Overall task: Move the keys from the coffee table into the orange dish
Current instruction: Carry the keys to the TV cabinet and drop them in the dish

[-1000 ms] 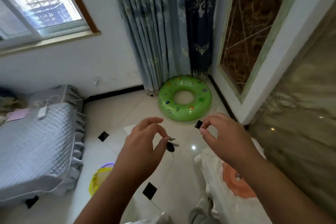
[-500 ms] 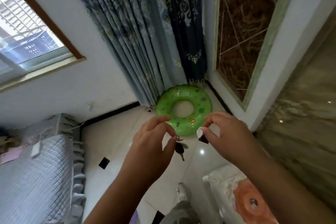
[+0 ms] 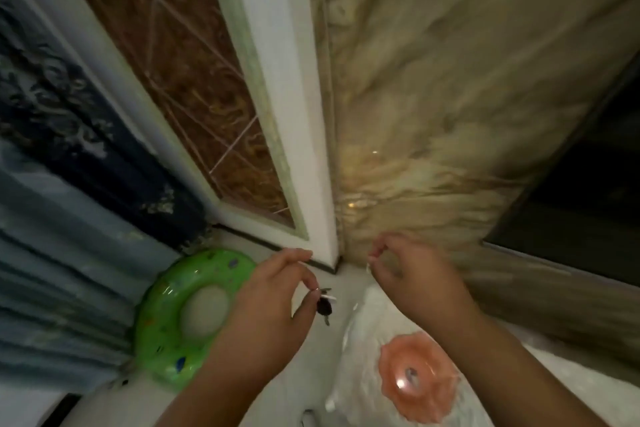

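Now nearest the viewer, the orange dish (image 3: 394, 362) had come well into view, where a moment earlier it sat at the lower right edge. It rested on a white cloth (image 3: 360, 350), below and to the right of the keys (image 3: 324, 304). These hung in the air, pinched between thumb and forefinger of the left hand (image 3: 273, 305), closer to the dish than before but not yet above it. The carry appeared nearly complete, with a short move rightward and down remaining. The right hand (image 3: 408, 274) hovered beside, fingers curled; blur concealed whether it held anything.

Dish: shallow, glossy, scalloped rim, bright highlight. Cloth: crinkled, lace-like. Keys: dark rounded head, thin metal blades. Farther off lay a smooth green inflatable ring (image 3: 166, 333) on pale floor. Beyond it were a pleated blue curtain (image 3: 52, 218) and a veined marble wall (image 3: 450, 80).
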Motion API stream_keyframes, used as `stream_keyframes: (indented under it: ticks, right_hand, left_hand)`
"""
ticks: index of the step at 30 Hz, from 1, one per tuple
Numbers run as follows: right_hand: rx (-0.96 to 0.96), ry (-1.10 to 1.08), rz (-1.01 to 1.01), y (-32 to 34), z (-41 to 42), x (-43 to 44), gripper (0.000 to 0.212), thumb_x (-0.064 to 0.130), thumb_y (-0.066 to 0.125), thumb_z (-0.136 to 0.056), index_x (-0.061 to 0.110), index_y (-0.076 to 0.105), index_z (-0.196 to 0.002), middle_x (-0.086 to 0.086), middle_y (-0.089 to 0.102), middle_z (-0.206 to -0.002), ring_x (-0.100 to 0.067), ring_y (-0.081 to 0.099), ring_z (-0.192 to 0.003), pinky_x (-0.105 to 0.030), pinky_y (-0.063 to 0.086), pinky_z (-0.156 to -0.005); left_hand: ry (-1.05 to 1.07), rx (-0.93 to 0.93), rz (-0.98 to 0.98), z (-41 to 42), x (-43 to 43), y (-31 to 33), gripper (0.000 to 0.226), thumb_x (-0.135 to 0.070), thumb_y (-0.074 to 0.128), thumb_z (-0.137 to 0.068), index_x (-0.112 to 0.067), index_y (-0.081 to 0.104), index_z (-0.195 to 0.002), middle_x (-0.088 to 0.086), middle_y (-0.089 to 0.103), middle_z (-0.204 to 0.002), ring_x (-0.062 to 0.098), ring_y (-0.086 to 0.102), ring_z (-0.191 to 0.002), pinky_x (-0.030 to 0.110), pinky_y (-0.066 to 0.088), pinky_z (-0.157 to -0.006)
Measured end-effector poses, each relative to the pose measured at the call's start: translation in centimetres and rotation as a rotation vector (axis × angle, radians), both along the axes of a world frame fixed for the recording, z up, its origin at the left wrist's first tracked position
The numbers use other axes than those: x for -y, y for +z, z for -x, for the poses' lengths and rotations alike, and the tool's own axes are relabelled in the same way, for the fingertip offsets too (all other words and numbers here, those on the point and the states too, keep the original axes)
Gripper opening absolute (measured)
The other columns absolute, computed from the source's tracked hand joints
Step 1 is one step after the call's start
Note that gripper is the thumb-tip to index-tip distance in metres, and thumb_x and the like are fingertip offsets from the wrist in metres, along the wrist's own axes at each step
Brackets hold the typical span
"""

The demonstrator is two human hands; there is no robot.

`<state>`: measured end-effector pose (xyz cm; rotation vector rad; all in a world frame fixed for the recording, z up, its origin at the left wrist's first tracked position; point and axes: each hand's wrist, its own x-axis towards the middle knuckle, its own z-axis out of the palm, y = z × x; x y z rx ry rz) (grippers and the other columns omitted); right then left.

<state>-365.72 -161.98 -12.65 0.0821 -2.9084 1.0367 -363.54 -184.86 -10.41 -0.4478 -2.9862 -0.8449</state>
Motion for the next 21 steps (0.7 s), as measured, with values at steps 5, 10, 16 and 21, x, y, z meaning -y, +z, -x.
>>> stream_keyframes:
  ticks: [5, 10, 16, 21]
  right_hand:
    - [0.069, -0.209, -0.072, -1.5, -2.1, -0.6, 0.007, 0.035, 0.061, -0.085, 0.032, 0.065, -0.090, 0.015, 0.063, -0.097, -0.012, 0.060, -0.091, -0.036, 0.047, -0.083]
    - [0.180, -0.377, -0.055, -4.5, -6.3, -0.4, 0.002, 0.033, 0.063, -0.085, 0.035, 0.064, -0.086, 0.020, 0.062, -0.102, -0.007, 0.058, -0.097, -0.038, 0.046, -0.089]
    - [0.241, -0.457, -0.061, -8.0, -10.1, -0.7, 0.003, 0.034, 0.064, -0.084, 0.036, 0.063, -0.086, 0.022, 0.061, -0.099, -0.004, 0.058, -0.092, -0.038, 0.049, -0.084]
    - [0.277, -0.481, -0.048, -11.5, -11.6, -2.4, 0.004, 0.037, 0.063, -0.083, 0.035, 0.063, -0.087, 0.019, 0.063, -0.098, -0.003, 0.058, -0.088, -0.036, 0.050, -0.083]
  left_hand:
    - [-0.201, 0.023, -0.048, 4.0, -1.0, -2.4, 0.009, -0.032, 0.063, -0.085, -0.038, 0.056, -0.081, -0.027, 0.046, -0.126, -0.009, 0.045, -0.110, 0.010, 0.032, -0.089]
    - [-0.376, 0.104, -0.119, 4.8, -2.4, -5.7, 0.009, -0.030, 0.064, -0.085, -0.037, 0.059, -0.084, -0.024, 0.048, -0.127, -0.001, 0.046, -0.117, 0.024, 0.039, -0.096]
    - [-0.435, 0.170, -0.132, 3.9, -4.6, -8.7, 0.009, -0.027, 0.067, -0.084, -0.033, 0.061, -0.086, -0.025, 0.047, -0.126, -0.004, 0.044, -0.115, 0.034, 0.041, -0.096]
    - [-0.433, 0.184, -0.101, 2.5, -6.6, -11.6, 0.008, -0.025, 0.069, -0.082, -0.031, 0.063, -0.083, -0.022, 0.052, -0.124, -0.002, 0.049, -0.109, 0.026, 0.042, -0.091]
